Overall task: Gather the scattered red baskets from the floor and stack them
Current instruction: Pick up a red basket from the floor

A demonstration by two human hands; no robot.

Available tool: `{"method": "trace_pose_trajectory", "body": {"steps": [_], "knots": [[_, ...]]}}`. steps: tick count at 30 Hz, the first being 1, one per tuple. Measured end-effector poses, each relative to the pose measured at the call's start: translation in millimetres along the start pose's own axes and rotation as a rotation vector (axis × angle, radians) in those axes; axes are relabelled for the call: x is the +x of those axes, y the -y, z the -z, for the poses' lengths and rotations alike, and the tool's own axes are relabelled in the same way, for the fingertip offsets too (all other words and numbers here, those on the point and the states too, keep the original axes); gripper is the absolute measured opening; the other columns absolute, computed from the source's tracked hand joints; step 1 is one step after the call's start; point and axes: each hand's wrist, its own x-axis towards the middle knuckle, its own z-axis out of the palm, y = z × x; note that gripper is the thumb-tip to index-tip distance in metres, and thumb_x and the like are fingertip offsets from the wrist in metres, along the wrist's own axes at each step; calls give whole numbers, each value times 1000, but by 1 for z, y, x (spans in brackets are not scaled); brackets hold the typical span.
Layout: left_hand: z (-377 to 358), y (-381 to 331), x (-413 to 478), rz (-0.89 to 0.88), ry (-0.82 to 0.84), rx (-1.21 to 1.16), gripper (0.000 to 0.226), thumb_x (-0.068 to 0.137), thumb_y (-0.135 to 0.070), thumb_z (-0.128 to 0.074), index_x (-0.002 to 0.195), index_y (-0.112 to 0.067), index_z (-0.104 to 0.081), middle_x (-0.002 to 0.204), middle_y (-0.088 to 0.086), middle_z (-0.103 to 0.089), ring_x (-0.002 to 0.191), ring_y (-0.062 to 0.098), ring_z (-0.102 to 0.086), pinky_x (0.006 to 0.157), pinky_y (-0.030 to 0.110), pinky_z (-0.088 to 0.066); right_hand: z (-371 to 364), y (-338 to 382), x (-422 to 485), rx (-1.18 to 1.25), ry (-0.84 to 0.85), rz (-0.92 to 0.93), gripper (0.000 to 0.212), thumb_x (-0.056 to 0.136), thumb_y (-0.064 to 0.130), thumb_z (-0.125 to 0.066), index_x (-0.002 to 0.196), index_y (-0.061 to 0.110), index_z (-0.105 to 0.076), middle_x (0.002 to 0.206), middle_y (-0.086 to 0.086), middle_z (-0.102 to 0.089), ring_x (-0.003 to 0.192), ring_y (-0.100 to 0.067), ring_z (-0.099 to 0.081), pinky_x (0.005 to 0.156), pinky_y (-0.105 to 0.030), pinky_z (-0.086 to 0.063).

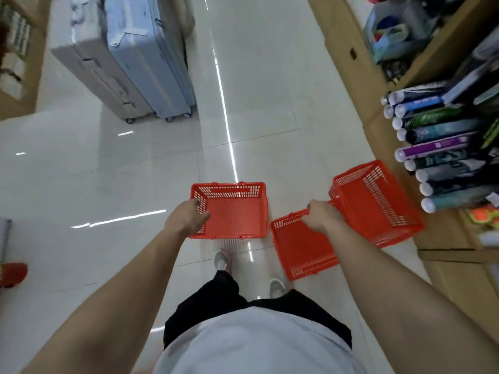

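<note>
Three red baskets sit in front of me above the pale tiled floor [270,109], none nested in another. My left hand [186,218] is clamped on the left wall of the left basket [235,211], fingers curled over the rim and down inside it; this basket is level, opening up, just ahead of my shoes [222,259]. My right hand [321,215] grips the far rim of the middle basket [302,247], fingers wrapped over the edge, and this one tilts with its near side lower. The right basket [378,203] lies just beyond that hand, touching or overlapping the middle one's far corner; I cannot tell whether my fingers hold it too. It is beside the shelf [378,125] of rolled tubes [437,147] on my right. Two suitcases [121,58] stand farther off on the left. Whether any basket rests on the floor I cannot tell.
</note>
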Motion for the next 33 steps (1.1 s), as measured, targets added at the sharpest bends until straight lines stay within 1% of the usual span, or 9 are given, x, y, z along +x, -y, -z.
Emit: {"method": "trace_pose_trajectory", "body": {"steps": [2, 4, 8, 12, 17, 22, 28, 30, 33], "knots": [[3, 15, 18, 16, 8, 1, 50, 90, -49, -60, 126, -14, -58, 118, 7, -67, 83, 15, -56, 71, 30, -43, -7, 10, 11, 18, 3, -26, 46, 87, 32, -56, 128, 12, -60, 133, -17, -60, 121, -36, -59, 96, -41, -50], [8, 36, 36, 15, 24, 28, 54, 89, -50, -59, 128, -13, -57, 120, 7, -67, 90, 19, -61, 71, 29, -42, -14, 27, 24, 45, 13, -45, 46, 88, 31, -56, 129, 10, -58, 134, -17, -59, 122, -36, -58, 97, -41, -49], [13, 85, 85, 49, 62, 55, 61, 86, -49, -56, 135, -13, -54, 129, 7, -63, 111, 24, -61, 84, 34, -46, -37, 68, 61, 134, 44, -79, 50, 86, 31, -60, 131, 10, -57, 135, -17, -59, 123, -35, -57, 100, -41, -48], [-9, 129, 147, 77, 97, 48, 65, 84, -49, -57, 137, -12, -51, 133, 8, -60, 114, 25, -60, 89, 38, -48, -79, 106, 120, 228, 67, -99, 57, 84, 34, -64, 136, 11, -55, 137, -16, -58, 125, -33, -56, 102, -39, -46], [-71, 183, 240, 164, 114, 26, 63, 86, -49, -57, 136, -11, -51, 133, 8, -60, 115, 26, -59, 91, 39, -47, -156, 124, 223, 339, 47, -127, 48, 84, 26, -68, 128, 9, -59, 115, -11, -66, 110, -31, -62, 89, -34, -46], [-154, 234, 347, 274, 35, -77, 67, 87, -50, -59, 140, -11, -46, 135, 9, -59, 118, 28, -58, 92, 41, -46, -249, 107, 338, 291, 78, -162, 57, 84, 22, -69, 136, 4, -53, 126, -21, -60, 117, -36, -57, 99, -42, -46], [-253, 289, 446, 359, -9, -53, 83, 86, -58, -64, 148, -14, -33, 143, 13, -51, 119, 35, -58, 92, 53, -49, -350, 80, 435, 216, -37, -203, 67, 86, 23, -67, 143, -1, -42, 133, -28, -51, 124, -43, -50, 104, -46, -40], [-282, 301, 466, 384, 3, -85, 81, 87, -56, -63, 148, -15, -30, 141, 13, -53, 114, 37, -62, 87, 54, -51, -377, 72, 453, 230, -46, -208, 63, 87, 21, -66, 140, -2, -41, 131, -29, -53, 123, -44, -50, 102, -46, -40], [-312, 313, 479, 373, 51, -161, 69, 91, -52, -59, 143, -17, -30, 131, 11, -60, 101, 35, -67, 79, 48, -54, -407, 66, 466, 332, -45, -254, 50, 92, 17, -61, 134, 2, -39, 122, -30, -61, 112, -47, -58, 90, -45, -45]]}}
